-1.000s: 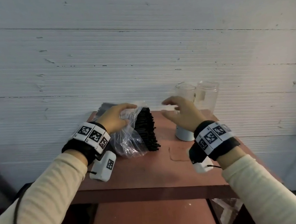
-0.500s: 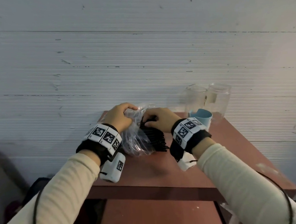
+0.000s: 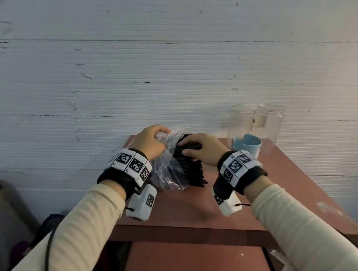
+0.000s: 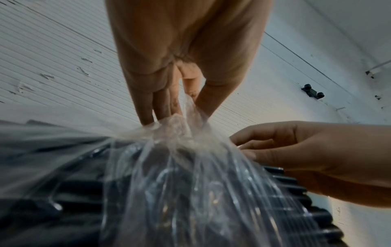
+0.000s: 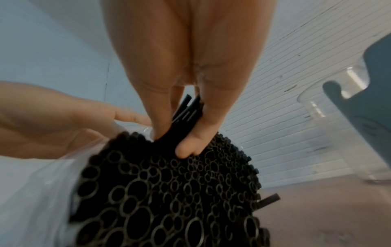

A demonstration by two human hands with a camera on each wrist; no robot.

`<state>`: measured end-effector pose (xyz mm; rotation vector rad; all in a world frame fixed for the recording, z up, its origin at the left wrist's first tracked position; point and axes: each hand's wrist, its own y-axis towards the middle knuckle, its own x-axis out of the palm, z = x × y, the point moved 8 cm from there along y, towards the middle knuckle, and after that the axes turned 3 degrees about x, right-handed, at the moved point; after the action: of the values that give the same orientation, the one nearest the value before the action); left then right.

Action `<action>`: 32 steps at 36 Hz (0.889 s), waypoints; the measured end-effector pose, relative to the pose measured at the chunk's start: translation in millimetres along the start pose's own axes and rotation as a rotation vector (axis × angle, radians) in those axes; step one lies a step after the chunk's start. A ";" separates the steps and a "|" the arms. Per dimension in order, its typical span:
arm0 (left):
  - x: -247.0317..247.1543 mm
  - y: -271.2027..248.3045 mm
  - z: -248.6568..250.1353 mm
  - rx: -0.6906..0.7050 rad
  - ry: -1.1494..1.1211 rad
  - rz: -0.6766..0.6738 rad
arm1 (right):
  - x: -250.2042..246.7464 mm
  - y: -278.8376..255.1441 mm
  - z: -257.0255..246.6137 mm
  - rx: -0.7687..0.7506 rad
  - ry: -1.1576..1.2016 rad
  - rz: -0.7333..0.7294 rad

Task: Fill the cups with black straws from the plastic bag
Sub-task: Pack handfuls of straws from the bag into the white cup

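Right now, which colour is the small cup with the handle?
Light blue cup, clearest in the head view.

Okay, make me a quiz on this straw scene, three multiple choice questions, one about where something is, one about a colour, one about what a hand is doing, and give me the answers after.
1. Where does the blue cup stand on the table?
A. In front of the two clear containers
B. Left of the plastic bag
C. At the table's near edge

2. What colour are the straws?
A. White
B. Black
C. Red

3. What is the right hand doing?
A. Resting flat on the table
B. Holding the blue cup
C. Pinching a small bunch of straws at the top of the bundle

Answers:
1. A, the head view shows the blue cup just in front of the clear containers, to the right of the bag.
2. B, the right wrist view shows the open ends all black.
3. C, thumb and fingers close on a few straws, while the left hand grips the bag's gathered plastic.
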<state>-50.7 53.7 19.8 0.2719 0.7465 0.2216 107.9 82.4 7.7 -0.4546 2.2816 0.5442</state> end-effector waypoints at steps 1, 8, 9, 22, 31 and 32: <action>-0.4 0.6 -1.4 -0.005 -0.003 -0.002 | -3.9 -1.3 2.6 0.017 0.051 0.009; 2.1 3.8 -4.5 0.008 -0.023 -0.026 | -29.4 -14.7 21.5 0.026 0.219 0.031; 3.0 3.6 -4.0 0.005 -0.019 -0.026 | -28.2 -16.5 24.1 0.042 0.211 0.020; 7.1 4.7 -0.9 0.000 -0.012 -0.017 | -6.3 -5.3 34.3 0.205 0.438 0.113; 10.8 9.5 -3.6 0.023 -0.013 -0.029 | -21.0 -2.9 38.2 0.133 0.219 0.233; 11.4 9.8 -3.7 0.027 -0.011 -0.033 | -21.8 -3.4 39.2 0.131 0.222 0.237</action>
<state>-46.1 66.9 13.0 0.2861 0.7426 0.1790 146.7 102.8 -2.4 -0.1872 2.5860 0.4748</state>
